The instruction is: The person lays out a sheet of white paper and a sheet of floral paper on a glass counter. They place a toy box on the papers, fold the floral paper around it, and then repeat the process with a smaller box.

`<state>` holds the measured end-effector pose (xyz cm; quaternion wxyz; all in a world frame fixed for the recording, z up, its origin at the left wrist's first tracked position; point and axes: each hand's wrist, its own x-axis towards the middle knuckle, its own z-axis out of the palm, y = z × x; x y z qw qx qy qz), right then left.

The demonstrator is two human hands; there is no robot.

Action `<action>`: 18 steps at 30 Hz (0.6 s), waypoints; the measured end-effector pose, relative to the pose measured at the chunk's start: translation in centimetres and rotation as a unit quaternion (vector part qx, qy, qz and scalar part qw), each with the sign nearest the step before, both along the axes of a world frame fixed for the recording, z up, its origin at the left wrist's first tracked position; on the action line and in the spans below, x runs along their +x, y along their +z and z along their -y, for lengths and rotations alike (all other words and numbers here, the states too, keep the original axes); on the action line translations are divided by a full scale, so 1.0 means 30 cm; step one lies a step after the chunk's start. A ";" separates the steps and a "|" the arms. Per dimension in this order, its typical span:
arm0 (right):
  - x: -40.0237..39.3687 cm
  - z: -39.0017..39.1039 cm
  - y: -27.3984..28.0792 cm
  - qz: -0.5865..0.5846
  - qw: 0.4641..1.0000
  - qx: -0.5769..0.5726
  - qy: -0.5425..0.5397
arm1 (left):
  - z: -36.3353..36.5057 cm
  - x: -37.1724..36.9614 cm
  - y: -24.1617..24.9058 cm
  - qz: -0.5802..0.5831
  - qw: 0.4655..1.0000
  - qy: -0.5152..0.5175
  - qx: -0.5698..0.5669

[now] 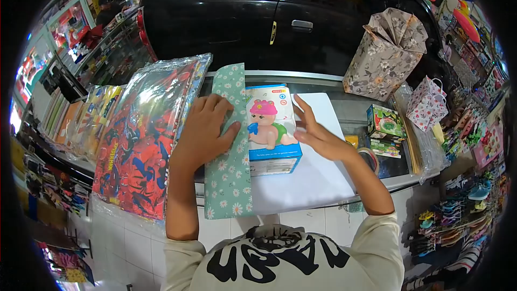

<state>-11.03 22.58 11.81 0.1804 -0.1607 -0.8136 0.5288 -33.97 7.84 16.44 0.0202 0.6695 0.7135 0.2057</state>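
The left hand (211,129), fingers spread, rests on green daisy-printed wrapping paper (229,194), apparently to hold it folded over the blue-edged cardboard doll box (272,129) between the hands. The right hand (319,136), fingers apart, lies at the box's right edge, seemingly steadying it. Beyond that hand, a brown floral paper bag (378,64) stands on the glass counter (315,84).

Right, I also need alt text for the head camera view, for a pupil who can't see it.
A person's left hand lies on a green, daisy-patterned flap of wrapping paper overlapping a toy box; the right hand is at the box's right edge. The glass counter also holds a floral gift bag on the right and plastic-wrapped packs on the left.
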 end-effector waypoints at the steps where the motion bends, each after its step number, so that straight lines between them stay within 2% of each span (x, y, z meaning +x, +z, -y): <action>1: -0.006 -0.022 0.032 0.034 0.999 0.028 -0.022 | -0.011 -0.001 0.001 0.011 1.000 0.004 0.001; 2: -0.015 -0.044 0.055 0.066 0.995 0.056 -0.045 | -0.018 -0.008 -0.026 0.018 0.999 0.006 0.033; 3: -0.039 -0.064 0.043 0.014 0.985 0.143 -0.096 | -0.025 -0.022 -0.077 0.024 0.998 0.007 0.064; 5: -0.105 -0.116 0.047 -0.035 0.969 0.206 -0.135 | -0.028 -0.032 -0.112 0.024 0.996 0.012 0.090; 11: -0.231 -0.168 0.082 0.092 0.982 0.164 -0.027 | -0.028 -0.005 -0.075 0.041 0.997 0.031 0.054; 12: -0.233 -0.172 0.075 0.058 0.980 0.185 -0.038 | -0.030 0.001 -0.071 0.038 0.998 0.035 0.042; 15: -0.238 -0.193 0.100 0.086 0.976 0.198 -0.006 | -0.029 0.001 -0.076 0.023 0.999 0.038 0.013; 16: -0.242 -0.194 0.124 0.098 0.967 0.236 0.011 | -0.033 0.000 -0.078 0.025 0.999 0.039 0.009; 18: -0.249 -0.211 0.119 0.090 0.972 0.214 0.027 | -0.042 -0.001 -0.073 0.018 0.999 0.047 0.000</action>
